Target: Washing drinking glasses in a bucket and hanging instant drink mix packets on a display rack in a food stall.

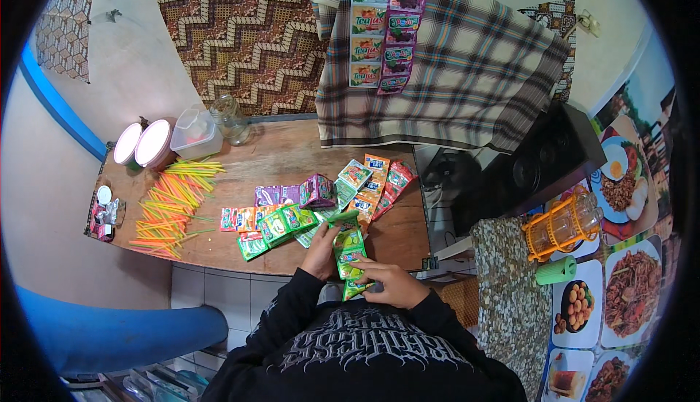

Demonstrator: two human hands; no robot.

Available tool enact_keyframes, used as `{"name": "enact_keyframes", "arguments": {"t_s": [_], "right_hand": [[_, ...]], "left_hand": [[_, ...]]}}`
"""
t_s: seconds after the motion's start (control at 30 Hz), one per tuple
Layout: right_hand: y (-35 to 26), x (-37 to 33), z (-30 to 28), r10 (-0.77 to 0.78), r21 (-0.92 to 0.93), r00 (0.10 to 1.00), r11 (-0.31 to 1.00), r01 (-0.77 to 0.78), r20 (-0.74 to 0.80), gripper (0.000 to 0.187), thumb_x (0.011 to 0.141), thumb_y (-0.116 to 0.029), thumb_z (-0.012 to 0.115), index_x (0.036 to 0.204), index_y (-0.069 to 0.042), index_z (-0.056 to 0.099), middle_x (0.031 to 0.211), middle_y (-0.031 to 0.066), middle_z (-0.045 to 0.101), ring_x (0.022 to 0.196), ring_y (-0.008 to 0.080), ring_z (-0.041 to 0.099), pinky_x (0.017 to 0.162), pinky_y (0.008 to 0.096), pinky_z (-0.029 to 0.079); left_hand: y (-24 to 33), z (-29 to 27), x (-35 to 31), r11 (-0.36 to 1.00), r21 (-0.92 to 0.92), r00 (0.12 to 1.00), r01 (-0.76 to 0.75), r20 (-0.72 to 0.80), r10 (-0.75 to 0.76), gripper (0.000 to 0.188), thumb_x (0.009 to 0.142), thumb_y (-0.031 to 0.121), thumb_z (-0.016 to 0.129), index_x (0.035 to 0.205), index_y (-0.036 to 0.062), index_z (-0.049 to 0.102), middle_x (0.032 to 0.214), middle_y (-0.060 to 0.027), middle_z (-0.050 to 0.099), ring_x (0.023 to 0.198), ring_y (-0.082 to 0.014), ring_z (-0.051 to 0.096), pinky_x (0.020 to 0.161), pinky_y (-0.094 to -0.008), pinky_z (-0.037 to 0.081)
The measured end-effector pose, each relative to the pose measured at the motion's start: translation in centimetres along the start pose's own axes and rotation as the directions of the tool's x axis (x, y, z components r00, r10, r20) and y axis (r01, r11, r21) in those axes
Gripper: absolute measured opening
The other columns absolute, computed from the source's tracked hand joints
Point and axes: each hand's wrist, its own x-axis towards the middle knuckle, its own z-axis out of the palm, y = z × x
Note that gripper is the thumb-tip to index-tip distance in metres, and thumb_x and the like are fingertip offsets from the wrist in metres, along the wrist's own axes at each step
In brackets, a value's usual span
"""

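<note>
A strip of green drink sachets (pixel 348 245) hangs lengthwise in front of my chest, at the near edge of the table. My left hand (pixel 319 256) grips its left side near the upper sachets. My right hand (pixel 392 284) has its fingers closed on the lower part. Just beyond lie more strips: green sachets (pixel 275 227), purple sachets (pixel 317 190), orange sachets (pixel 373 176), red sachets (pixel 396 183) and pale green-and-white sachets (pixel 355 174). They overlap one another in a fan on the wooden table (pixel 255 161).
Coloured straws (pixel 175 201) lie spread at the left. Behind them stand two lidded tubs (pixel 154 145), a clear plastic box (pixel 195 134) and a glass jar (pixel 230 121). Two sachet strips (pixel 385 30) hang on a plaid cloth (pixel 467 59). A black speaker (pixel 536 165) stands right.
</note>
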Motion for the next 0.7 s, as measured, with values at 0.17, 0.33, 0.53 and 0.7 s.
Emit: {"name": "enact_keyframes", "arguments": {"t_s": [0.17, 0.33, 0.53, 0.7], "right_hand": [[0.1, -0.6, -1.0, -0.062, 0.049, 0.998, 0.997, 0.060, 0.027, 0.021, 0.085, -0.010, 0.077, 0.103, -0.002, 0.070, 0.161, 0.0161, 0.055, 0.158, 0.0369, 0.039, 0.120, 0.0452, 0.043], [0.2, -1.3, -2.1, -0.200, -0.153, 0.977, 0.971, 0.186, -0.076, 0.026, 0.086, -0.011, 0.077, 0.112, -0.006, 0.074, 0.164, 0.0157, 0.049, 0.152, 0.0399, 0.044, 0.120, 0.0469, 0.043], [0.7, -1.5, -3.3, 0.066, 0.217, 0.931, 0.976, 0.015, -0.359, 0.029, 0.097, -0.008, 0.072, 0.126, -0.007, 0.073, 0.138, 0.0123, 0.066, 0.127, 0.0260, 0.064, 0.103, 0.0369, 0.055], [1.4, -0.9, -4.1, 0.300, 0.552, 0.858, 0.834, -0.024, -0.417, 0.042, 0.104, -0.006, 0.070, 0.142, 0.004, 0.056, 0.134, 0.0104, 0.065, 0.123, 0.0164, 0.064, 0.107, 0.0318, 0.050]], "left_hand": [[1.2, 1.6, -0.1, 0.999, -0.030, 0.999, -0.032, -0.010, 0.032, 0.041, 0.115, 0.031, 0.054, 0.138, -0.0018, 0.057, 0.125, -0.0168, 0.073, 0.110, -0.0294, 0.075, 0.094, -0.0468, 0.063], [0.2, 2.3, 0.0, 0.990, -0.012, 0.989, -0.137, -0.051, 0.136, 0.032, 0.115, 0.026, 0.055, 0.131, 0.0005, 0.062, 0.121, -0.0127, 0.074, 0.106, -0.0225, 0.075, 0.089, -0.0386, 0.063], [-0.7, 6.1, -1.1, 0.925, 0.189, 0.934, -0.329, -0.079, 0.348, 0.026, 0.110, 0.018, 0.065, 0.130, 0.0017, 0.064, 0.115, -0.0060, 0.074, 0.096, -0.0094, 0.068, 0.081, -0.0286, 0.056], [-1.6, 5.9, -1.5, 0.908, 0.340, 0.968, -0.245, 0.033, 0.249, 0.034, 0.111, 0.011, 0.063, 0.143, 0.0015, 0.061, 0.123, -0.0058, 0.073, 0.106, -0.0104, 0.067, 0.088, -0.0271, 0.054]]}}
